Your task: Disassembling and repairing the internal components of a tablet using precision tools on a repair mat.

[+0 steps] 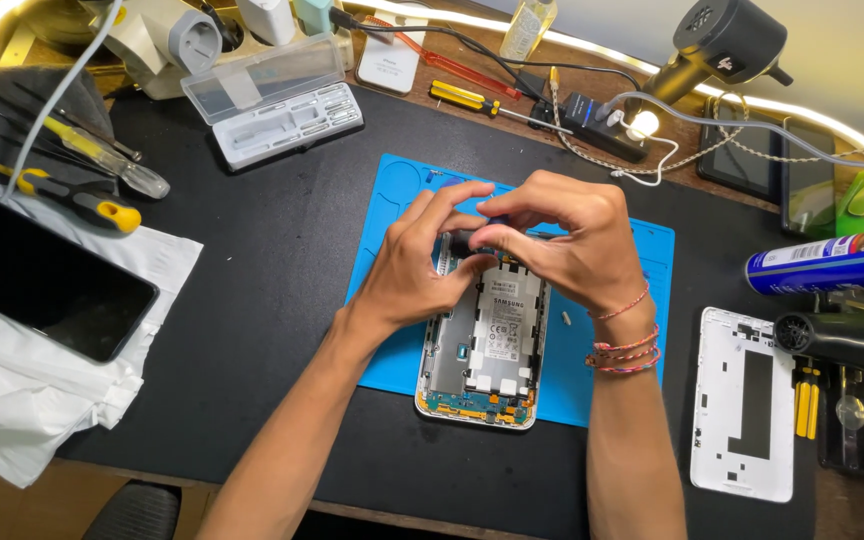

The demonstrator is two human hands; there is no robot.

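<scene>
Your two hands meet over the top end of the opened tablet (484, 345), which lies back-up on the blue mat (382, 280) directly beneath them. Your left hand (414, 262) is curled, its fingertips pressed down on the upper left edge of the frame; it steadies the tablet rather than holding anything you can lift. Your right hand (562, 240) is closed in a pinch, thumb and forefinger drawn together on something small and dark at the top of the chassis; what it is cannot be made out, since the fingers hide it.

To work well here, keep the left hand's pressure flat so the frame does not rock, and keep the right hand's pinch light and straight up from the board, because the battery (500, 335) sits just below your fingers and the exposed circuit strip lies at the end nearest you.

A tiny screw (566, 317) rests on the mat just beside your right wrist; mind your forearm does not sweep it away. Further right lies the white back cover (745, 403). Well to your left lies a dark phone (42, 280) on white wrapping, and beyond it screwdrivers (92, 170). Past your hands, the clear bit case (277, 100) stands open.
</scene>
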